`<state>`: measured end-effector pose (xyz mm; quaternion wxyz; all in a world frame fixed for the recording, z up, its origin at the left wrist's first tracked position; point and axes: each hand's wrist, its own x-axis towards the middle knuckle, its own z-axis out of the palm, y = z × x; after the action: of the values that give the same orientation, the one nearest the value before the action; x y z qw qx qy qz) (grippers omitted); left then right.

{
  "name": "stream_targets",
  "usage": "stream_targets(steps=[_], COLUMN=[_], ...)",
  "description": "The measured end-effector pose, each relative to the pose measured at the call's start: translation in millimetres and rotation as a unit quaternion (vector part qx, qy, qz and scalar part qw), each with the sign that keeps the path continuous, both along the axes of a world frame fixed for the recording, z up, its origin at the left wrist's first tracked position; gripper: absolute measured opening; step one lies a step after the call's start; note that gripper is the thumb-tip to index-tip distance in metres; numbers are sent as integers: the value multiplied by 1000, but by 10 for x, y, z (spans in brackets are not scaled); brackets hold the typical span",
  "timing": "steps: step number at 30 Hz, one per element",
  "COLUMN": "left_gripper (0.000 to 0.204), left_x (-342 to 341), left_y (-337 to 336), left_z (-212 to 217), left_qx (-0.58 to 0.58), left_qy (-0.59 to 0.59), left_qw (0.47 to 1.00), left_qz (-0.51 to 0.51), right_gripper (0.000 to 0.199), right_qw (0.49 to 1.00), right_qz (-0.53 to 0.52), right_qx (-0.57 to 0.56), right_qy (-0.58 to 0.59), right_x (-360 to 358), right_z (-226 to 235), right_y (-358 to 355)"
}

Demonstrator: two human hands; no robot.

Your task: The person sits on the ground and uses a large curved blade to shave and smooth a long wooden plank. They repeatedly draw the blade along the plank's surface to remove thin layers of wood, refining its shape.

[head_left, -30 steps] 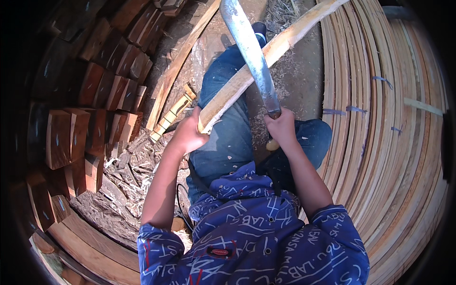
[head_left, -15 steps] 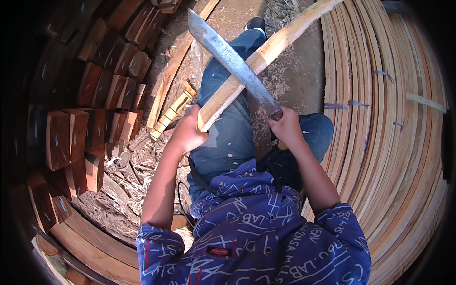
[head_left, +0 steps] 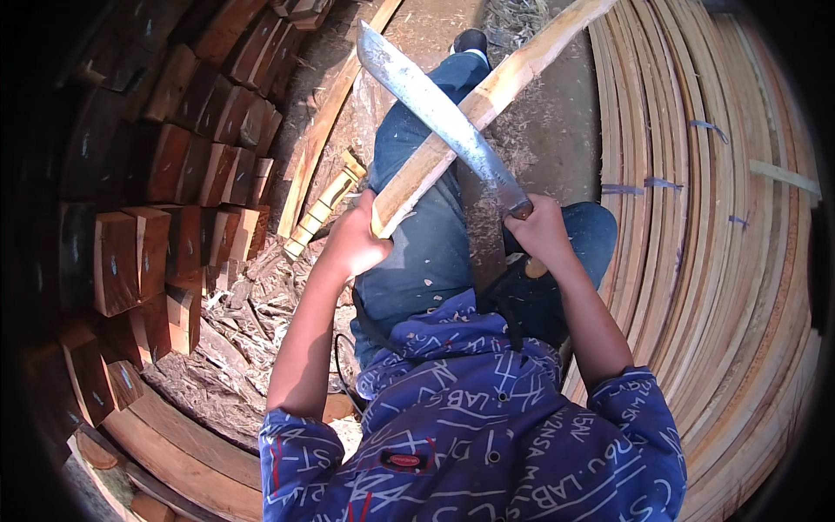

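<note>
Left hand (head_left: 352,244) clenched on the wooden slat's (head_left: 487,100) near end, slat lying across the lap. Right hand (head_left: 541,230) grips the machete (head_left: 435,109), blade on its edge. Trimming appears underway; next stroke needs fingers kept clear.

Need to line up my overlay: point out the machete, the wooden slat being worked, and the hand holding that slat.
machete (head_left: 435,109), head view, middle of the blade
wooden slat (head_left: 513,74), head view, pale upper stretch
left hand (head_left: 357,244), head view, back of the hand

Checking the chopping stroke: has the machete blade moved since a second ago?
Yes. The machete blade has swung leftward, its tip now over the wooden slat, toward the stacked wood blocks.
</note>
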<state>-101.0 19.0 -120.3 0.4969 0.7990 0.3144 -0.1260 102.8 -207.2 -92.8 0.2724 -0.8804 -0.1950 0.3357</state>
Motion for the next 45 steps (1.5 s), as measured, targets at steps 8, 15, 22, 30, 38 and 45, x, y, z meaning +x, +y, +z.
stream_targets(steps=[8,15,22,30,38,45], left_gripper=[49,51,49,46,49,49], left_x=[31,8,17,-36,-187,-198], left_y=[-52,-89,-87,-122,-226,-318], left_z=[-13,-34,-99,-123,124,411], left_qx=[-8,-33,-3,-6,85,220], left_qy=[14,-3,-1,-17,-25,48], left_qw=[1000,999,1000,999,995,974], left_qz=[18,32,23,34,43,-24], right_gripper=[16,26,22,21,18,18], right_qw=[997,999,999,999,989,992], right_qz=[-73,-36,-31,31,-108,38], right_qx=[39,17,20,24,83,69], right_qy=[11,-2,-6,-34,50,-100], right_x=[-103,-35,-288,-321,-285,-379], right_z=[-288,-50,-222,-123,-7,-21], right_y=[-144,-163,-194,-137,-219,-373])
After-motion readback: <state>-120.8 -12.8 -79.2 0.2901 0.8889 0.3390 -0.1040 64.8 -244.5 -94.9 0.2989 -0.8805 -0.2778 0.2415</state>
